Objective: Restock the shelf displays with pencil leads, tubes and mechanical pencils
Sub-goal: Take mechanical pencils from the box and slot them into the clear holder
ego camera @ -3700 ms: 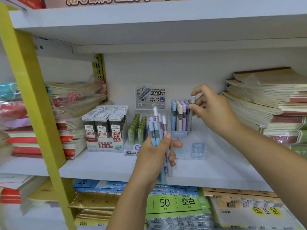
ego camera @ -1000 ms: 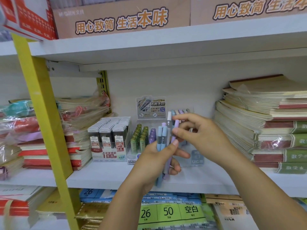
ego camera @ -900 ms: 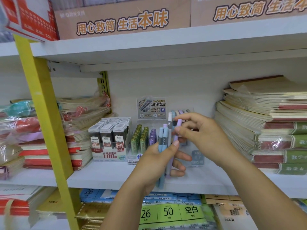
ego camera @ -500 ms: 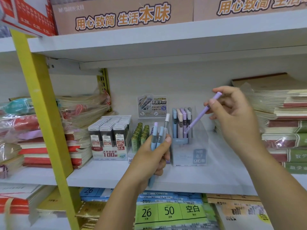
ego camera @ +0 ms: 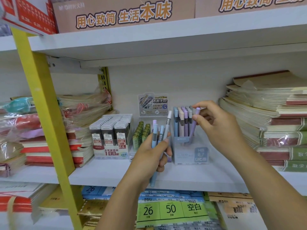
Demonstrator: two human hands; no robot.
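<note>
From the head camera, both forearms reach up to the white shelf board. The left hand is upright before it and the right hand is raised beside the clear plastic pencil display box. Grey lead cases and green lead tubes stand to the left, with stacked notebooks to the right. The left hand grips a bundle of pastel mechanical pencils. The right hand pinches a slim lilac mechanical pencil, tip down in the box.
</note>
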